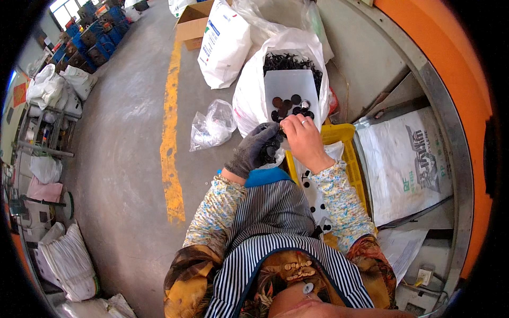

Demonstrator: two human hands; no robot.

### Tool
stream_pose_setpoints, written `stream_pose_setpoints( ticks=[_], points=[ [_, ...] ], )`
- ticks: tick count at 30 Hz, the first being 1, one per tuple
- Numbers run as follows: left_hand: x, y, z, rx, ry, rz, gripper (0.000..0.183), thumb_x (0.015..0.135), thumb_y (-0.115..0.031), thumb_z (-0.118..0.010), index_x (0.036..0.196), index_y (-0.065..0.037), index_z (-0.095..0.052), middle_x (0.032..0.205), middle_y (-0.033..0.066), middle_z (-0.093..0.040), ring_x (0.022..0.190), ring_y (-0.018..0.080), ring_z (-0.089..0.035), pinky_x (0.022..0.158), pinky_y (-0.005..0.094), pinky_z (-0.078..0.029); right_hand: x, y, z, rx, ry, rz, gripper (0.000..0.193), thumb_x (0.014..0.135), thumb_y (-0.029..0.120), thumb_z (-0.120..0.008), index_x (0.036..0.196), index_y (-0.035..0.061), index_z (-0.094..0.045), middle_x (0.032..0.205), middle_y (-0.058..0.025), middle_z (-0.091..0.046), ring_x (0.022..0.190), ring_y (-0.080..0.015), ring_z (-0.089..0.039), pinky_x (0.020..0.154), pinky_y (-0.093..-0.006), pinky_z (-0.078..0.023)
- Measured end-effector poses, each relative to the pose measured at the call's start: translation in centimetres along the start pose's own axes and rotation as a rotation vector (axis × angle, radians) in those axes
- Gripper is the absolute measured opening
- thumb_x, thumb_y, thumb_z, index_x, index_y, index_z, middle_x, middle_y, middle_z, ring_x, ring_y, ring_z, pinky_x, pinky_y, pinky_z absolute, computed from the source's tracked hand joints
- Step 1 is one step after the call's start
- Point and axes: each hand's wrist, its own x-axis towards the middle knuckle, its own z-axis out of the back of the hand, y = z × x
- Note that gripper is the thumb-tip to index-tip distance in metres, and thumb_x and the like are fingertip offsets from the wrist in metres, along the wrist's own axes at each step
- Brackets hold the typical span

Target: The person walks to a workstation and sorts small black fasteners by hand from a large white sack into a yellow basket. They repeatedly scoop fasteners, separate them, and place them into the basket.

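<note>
My left hand (252,150), in a dark grey glove, is closed around a cluster of small black round pieces (271,150). Its fingertips meet those of my bare right hand (304,139), which wears a ring and is pinched on something too small to make out. Just beyond the hands, a translucent white plastic tray (289,82) leans in the mouth of an open white sack (249,106). Several dark discs (296,99) lie at the tray's near end. Behind it, the sack holds a heap of black branching plastic parts (289,62).
A yellow plastic crate (347,135) stands by my right forearm, with black discs on white material inside. Clear plastic bag (213,126), full white sack (224,45) and cardboard box (193,24) rest on the floor. At right lies a flat white woven sack (405,164) beside orange machinery (445,47).
</note>
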Motion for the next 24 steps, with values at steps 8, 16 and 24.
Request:
stream_pose_setpoints(
  ticks=[8,16,24],
  points=[
    [1.0,-0.9,2.5,-1.042,-0.239,0.603,0.021,0.100,-0.020,-0.051,0.110,-0.002,-0.056,0.080,0.0000,-0.049,0.059,0.0048,-0.043,0.047,0.0165,-0.038,-0.3,-4.3,-0.3,0.910,0.000,-0.998,0.017,0.101,0.018,-0.047,0.102,0.0048,-0.057,0.085,-0.0040,-0.057,0.064,-0.0087,-0.054,0.051,-0.0256,-0.043],
    [-0.1,1.4,3.7,-1.785,-0.169,0.557,0.030,0.099,-0.027,-0.051,0.114,-0.003,-0.059,0.088,0.0076,-0.056,0.065,0.0112,-0.049,0.057,0.0228,-0.046,-3.2,-8.9,-2.7,0.337,-0.228,-0.774,0.029,0.091,0.026,-0.062,0.109,0.0034,-0.063,0.099,-0.0190,-0.068,0.084,-0.0369,-0.066,0.077,-0.0408,-0.051],
    [0.2,2.0,2.7,-1.905,-0.067,0.392,0.036,0.096,-0.029,-0.052,0.122,-0.006,-0.062,0.103,0.0095,-0.063,0.073,0.0128,-0.053,0.067,0.0261,-0.049,-14.7,-3.0,-7.4,0.466,0.000,-0.989,0.039,0.089,0.037,-0.065,0.098,-0.0006,-0.059,0.075,-0.0111,-0.065,0.067,-0.0295,-0.064,0.063,-0.0418,-0.048]
  ],
)
